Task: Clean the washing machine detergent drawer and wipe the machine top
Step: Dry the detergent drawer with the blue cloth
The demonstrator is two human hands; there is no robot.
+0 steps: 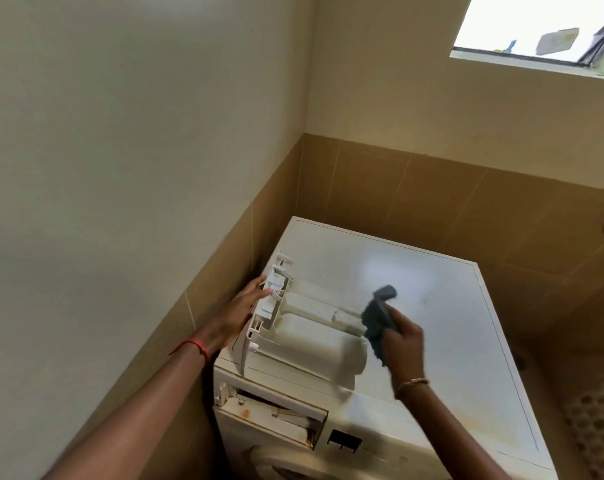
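The white detergent drawer [304, 327] lies out of the machine on the left part of the washing machine top [442, 306]. My left hand [245, 306] presses flat against the drawer's left end, fingers spread. My right hand [402, 344] grips a dark grey cloth [378, 317] at the drawer's right end, with one corner of the cloth sticking up. The empty drawer slot [276, 415] gapes in the machine's front panel below, with rusty stains inside.
The machine stands in a corner, with a tan tiled wall [466, 202] behind and to the left. A window [536, 26] is high at the right. Patterned floor tiles [595, 420] show to the right of the machine.
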